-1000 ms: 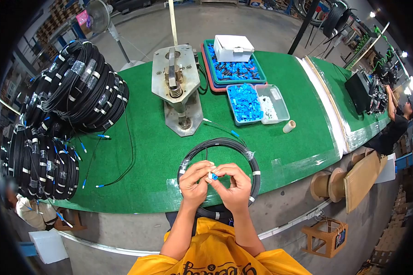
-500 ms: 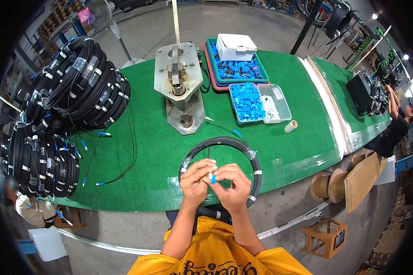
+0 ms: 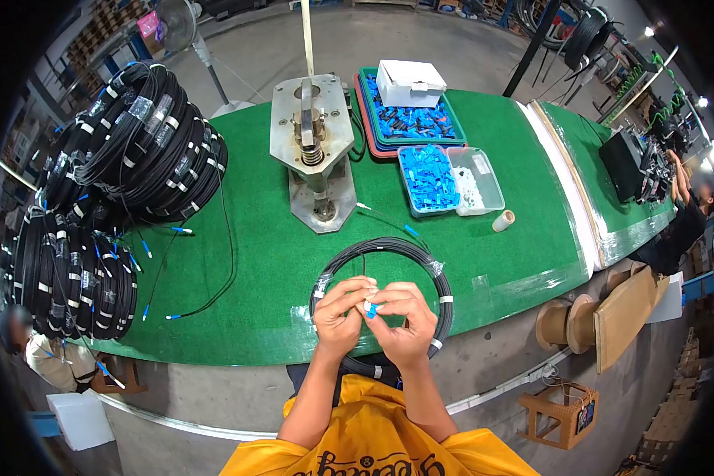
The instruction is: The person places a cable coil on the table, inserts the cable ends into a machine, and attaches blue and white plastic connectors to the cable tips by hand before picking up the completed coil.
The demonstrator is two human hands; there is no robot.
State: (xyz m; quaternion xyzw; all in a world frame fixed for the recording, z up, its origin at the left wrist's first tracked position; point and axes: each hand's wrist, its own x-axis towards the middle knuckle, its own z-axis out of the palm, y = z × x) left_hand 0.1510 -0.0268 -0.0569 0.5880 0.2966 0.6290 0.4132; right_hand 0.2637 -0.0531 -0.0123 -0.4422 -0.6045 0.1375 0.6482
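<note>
My left hand [image 3: 339, 319] and my right hand [image 3: 405, 321] meet over the near part of a coil of black cable [image 3: 444, 278]. Between the right thumb and fingers is a small blue connector piece [image 3: 370, 312]. The left fingers are closed in a pinch right against it, on what looks like the cable's end, mostly hidden by the fingertips. The coil lies on the green table mat, bound with white and clear tape. Its other end, with a blue and white connector [image 3: 410, 230], rests beyond the coil.
A metal hand press [image 3: 313, 151] stands past the coil. Right of it are a tub of blue connector parts [image 3: 428, 181], a tub of white bits [image 3: 484, 194], stacked trays with a white box [image 3: 411, 83], and a small roll [image 3: 503, 220]. Stacked cable coils [image 3: 159, 151] fill the left. Co-workers sit at both sides.
Both hands remain together above the coil with only slight finger movement. The white bit seen between the fingertips is now more covered. The whole view has shifted slightly.
</note>
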